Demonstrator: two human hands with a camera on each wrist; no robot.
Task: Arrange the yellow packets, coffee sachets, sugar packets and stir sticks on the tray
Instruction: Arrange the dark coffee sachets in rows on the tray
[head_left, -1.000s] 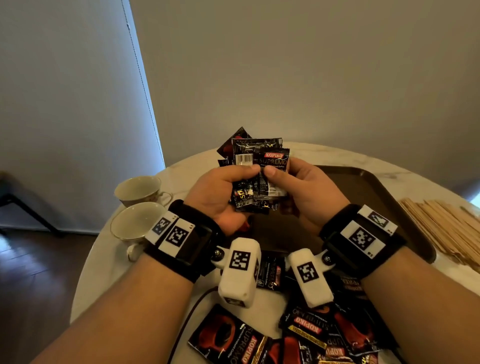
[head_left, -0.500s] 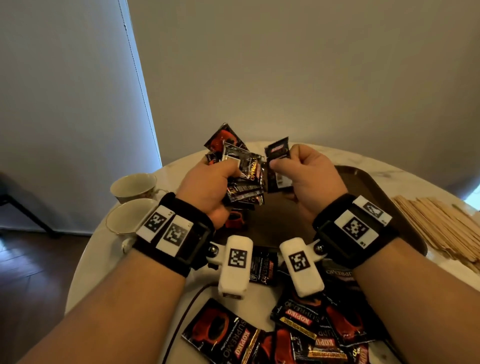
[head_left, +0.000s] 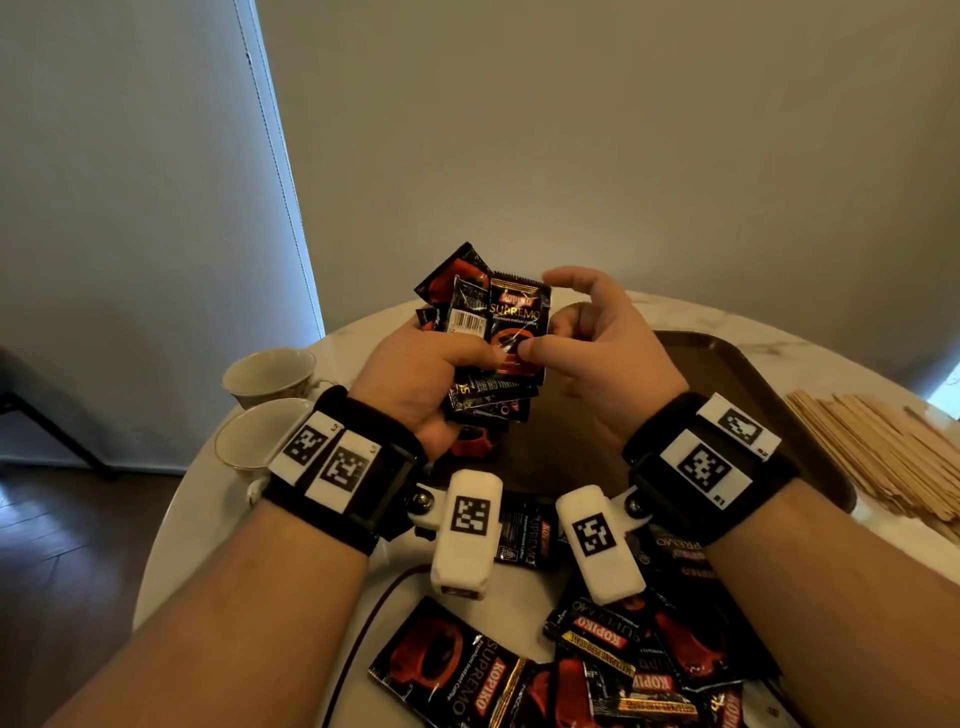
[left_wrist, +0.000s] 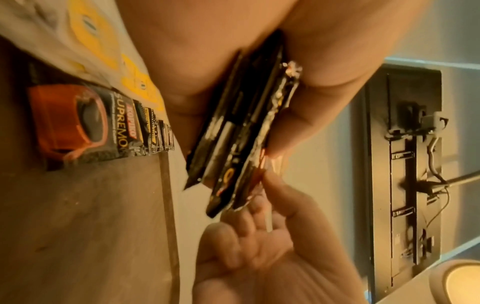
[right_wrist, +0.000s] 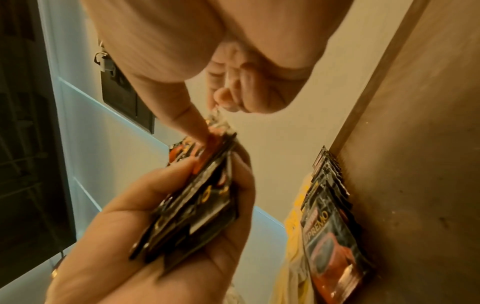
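My left hand (head_left: 457, 364) grips a fanned bundle of black-and-red coffee sachets (head_left: 485, 397) upright above the brown tray (head_left: 696, 343). My right hand (head_left: 550, 338) pinches the front sachet (head_left: 519, 312) of that bundle, thumb on its printed face, index finger raised above it. A row of overlapping coffee sachets (left_wrist: 78, 125) lies on the tray, seen also in the right wrist view as coffee sachets (right_wrist: 330, 230). Yellow packets (left_wrist: 91, 30) lie beyond that row. Wooden stir sticks (head_left: 878, 441) are heaped on the table right of the tray. No sugar packets are visible.
Several loose coffee sachets (head_left: 457, 665) lie on the round marble table (head_left: 202, 514) near its front edge, under my wrists. Two cream teacups (head_left: 267, 371) stand at the table's left edge. A dark cable (head_left: 363, 634) runs across the front.
Half a second ago my right hand held one sachet apart from the bundle; now that sachet lies face-out against the front of the bundle. Both hands have risen slightly.
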